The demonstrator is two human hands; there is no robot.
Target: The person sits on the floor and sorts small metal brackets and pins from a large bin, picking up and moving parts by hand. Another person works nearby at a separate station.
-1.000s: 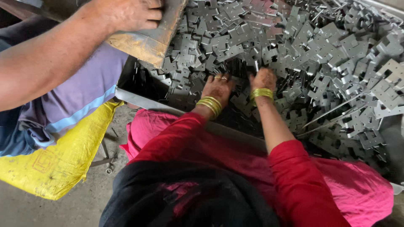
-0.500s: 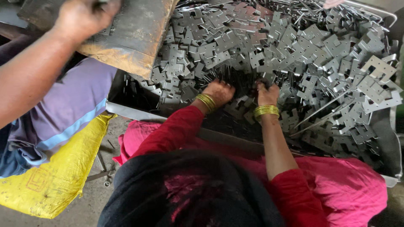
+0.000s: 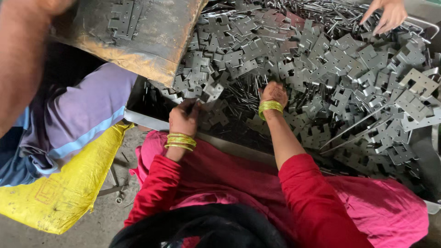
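A big pile of grey metal hinge plates [image 3: 330, 64] and thin pins fills a steel tray [image 3: 147, 120]. My left hand [image 3: 183, 118], with yellow-green bangles at the wrist, is near the tray's front edge, and its fingers pinch a metal plate [image 3: 209, 94]. My right hand [image 3: 274, 94], also bangled, presses down into the thin pins in the middle of the pile. Its fingertips are buried, so its grip is hidden. Both my sleeves are red.
A co-worker on the left in a purple shirt [image 3: 78, 115] tilts a rusty metal pan [image 3: 151, 32] with a few plates over the tray's left corner. Another person's hand [image 3: 388, 14] reaches in at the top right. A yellow sack [image 3: 64, 188] lies on the floor at left.
My left hand drew back toward the tray's front edge and my right hand shifted right. The co-worker's pan swung further over the pile. A hand appeared at the top right.
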